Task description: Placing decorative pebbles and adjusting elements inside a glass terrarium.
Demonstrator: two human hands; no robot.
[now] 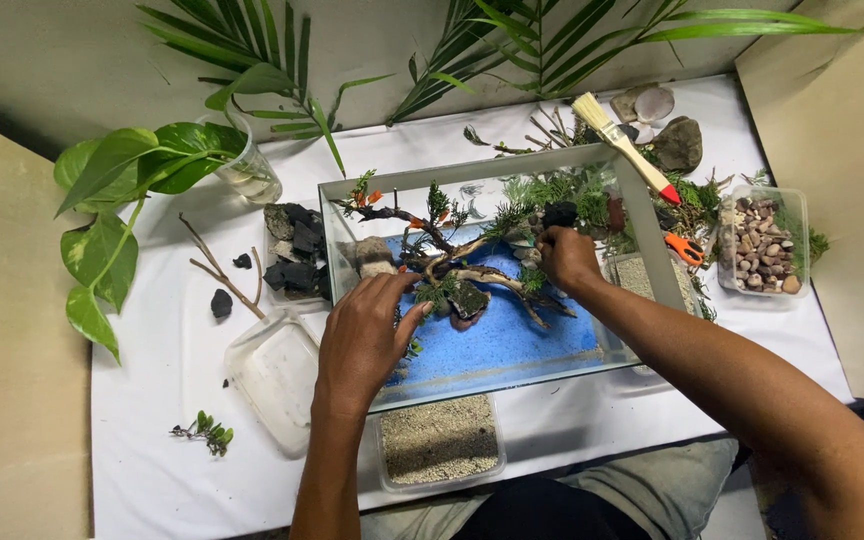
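A glass tank (pixel 652 225) with a blue gravel floor (pixel 512 345) stands in the middle of a white table. Inside lie a branching piece of driftwood (pixel 492 275), dark stones and green plants. My left hand (pixel 362 335) reaches over the front glass, fingers spread and resting near the driftwood's left end, by a pale rock (pixel 372 255). Reaching into the back of the tank, my right hand (pixel 567 258) pinches a black rock (pixel 559 213) among the green plants.
A paintbrush (pixel 624 145) lies across the tank's right rim. Also on the table: a tub of pebbles (pixel 764 245), a tray of sand (pixel 439 440), an empty plastic tub (pixel 277 375), black stones (pixel 292 260), twigs (pixel 222 275), orange scissors (pixel 684 248) and a leafy cutting in a glass (pixel 247 170).
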